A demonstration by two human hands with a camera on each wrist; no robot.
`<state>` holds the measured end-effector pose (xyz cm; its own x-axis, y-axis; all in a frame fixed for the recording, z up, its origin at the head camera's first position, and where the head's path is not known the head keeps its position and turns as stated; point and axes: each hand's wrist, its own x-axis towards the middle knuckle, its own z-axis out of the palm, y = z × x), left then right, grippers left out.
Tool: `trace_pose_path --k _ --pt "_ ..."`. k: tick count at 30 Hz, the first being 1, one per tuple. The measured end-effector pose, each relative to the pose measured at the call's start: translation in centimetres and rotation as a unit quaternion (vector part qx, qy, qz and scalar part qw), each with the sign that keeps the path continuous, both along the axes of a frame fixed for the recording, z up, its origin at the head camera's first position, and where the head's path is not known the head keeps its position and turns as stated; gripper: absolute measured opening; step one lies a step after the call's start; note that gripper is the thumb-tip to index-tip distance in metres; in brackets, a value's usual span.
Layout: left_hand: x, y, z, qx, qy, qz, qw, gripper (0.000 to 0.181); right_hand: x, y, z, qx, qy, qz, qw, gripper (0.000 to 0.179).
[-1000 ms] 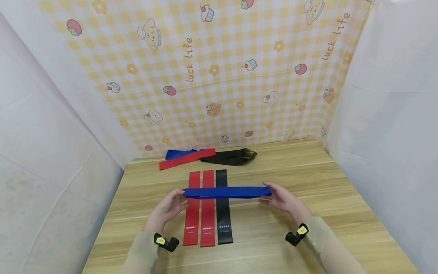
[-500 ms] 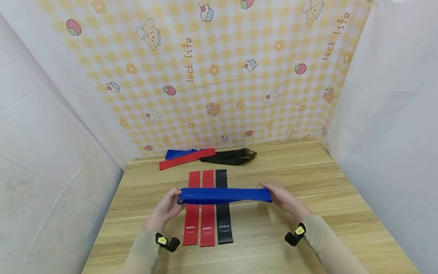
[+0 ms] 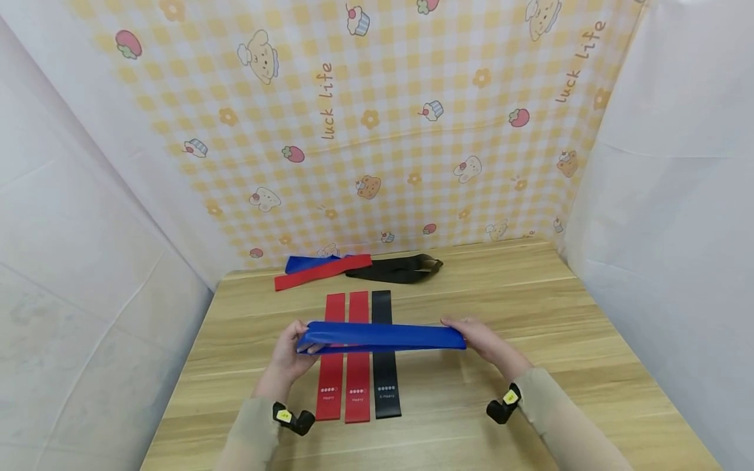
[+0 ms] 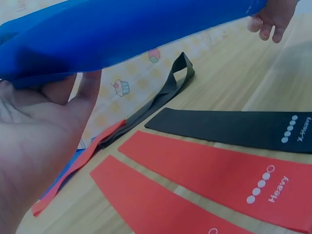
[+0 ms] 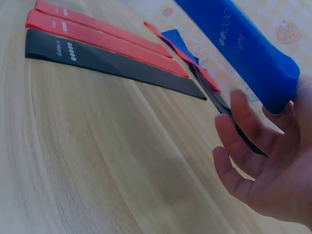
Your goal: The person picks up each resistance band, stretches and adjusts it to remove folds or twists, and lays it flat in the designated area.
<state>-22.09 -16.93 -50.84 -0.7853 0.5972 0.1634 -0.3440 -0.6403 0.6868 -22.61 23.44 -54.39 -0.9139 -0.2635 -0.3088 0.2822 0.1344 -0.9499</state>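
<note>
A blue resistance band [image 3: 383, 335] stretches sideways above the table, its two layers spread apart toward the left end. My left hand [image 3: 290, 356] holds that left end, with some fingers hidden by the band. At the other end my right hand [image 3: 480, 338] pinches the band between thumb and index finger; its other fingers [image 5: 234, 175] are loosely bent below. "Light" is printed on the blue band's face in the right wrist view. Beneath it lie two red resistance bands [image 3: 357, 383] marked "Heavy" and a black resistance band [image 3: 385, 386] marked "X-Heavy", side by side.
Near the back edge of the wooden table [image 3: 530, 301] lies a loose heap: a red band [image 3: 294, 280], a blue band [image 3: 300, 263] and a black band [image 3: 400, 269]. A checked cloth [image 3: 377, 150] hangs behind, and white sheets [image 3: 660, 196] flank both sides.
The blue band's layers have come apart, widest at the left end. My left hand has turned slightly around its end, and my right hand has shifted a little left.
</note>
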Motion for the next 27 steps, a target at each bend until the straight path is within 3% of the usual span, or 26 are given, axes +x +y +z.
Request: trace_pose_path --k 2,4,6,8,10,12,15,20,25,27 --pt "0.1 0.0 -0.2 -0.011 -0.008 0.003 0.9999 0.03 -0.1 -0.2 0.0 -0.022 -0.026 -0.038 0.9987 0.032" --pt "0.2 0.0 -0.4 -0.025 -0.016 0.006 0.9995 0.028 -0.1 -0.6 0.1 -0.078 -0.061 -0.082 0.9917 0.039" --pt "0.3 -0.1 -0.6 -0.032 -0.024 0.011 0.9991 0.027 -0.1 -1.0 0.3 -0.151 -0.099 -0.125 0.9755 0.054" --pt "0.3 -0.1 -0.8 -0.034 -0.026 0.009 0.9991 0.028 0.0 -1.5 0.6 -0.219 -0.126 -0.142 0.957 0.065" --pt "0.2 0.1 -0.8 -0.029 -0.021 0.003 0.9994 0.033 0.1 -1.8 0.8 -0.261 -0.136 -0.135 0.9461 0.062" --pt "0.1 0.2 -0.7 -0.035 -0.01 -0.009 0.9993 0.036 0.2 -2.1 1.0 -0.283 -0.129 -0.109 0.944 0.045" --pt "0.0 0.4 -0.7 -0.08 0.012 -0.004 0.9967 0.044 0.1 -2.4 1.0 -0.309 -0.115 -0.074 0.9412 0.025" --pt "0.0 0.3 -0.9 -0.17 0.028 0.032 0.9846 0.05 -0.2 -2.8 1.0 -0.343 -0.117 -0.052 0.9305 0.029" --pt "0.1 -0.4 -1.1 -0.168 0.019 0.042 0.9847 0.05 -0.3 -2.4 0.6 -0.367 -0.114 -0.059 0.9212 0.035" --pt "0.1 -0.6 -1.1 -0.168 0.005 0.048 0.9847 0.05 -0.4 -2.2 0.4 -0.373 -0.108 -0.044 0.9207 0.038"
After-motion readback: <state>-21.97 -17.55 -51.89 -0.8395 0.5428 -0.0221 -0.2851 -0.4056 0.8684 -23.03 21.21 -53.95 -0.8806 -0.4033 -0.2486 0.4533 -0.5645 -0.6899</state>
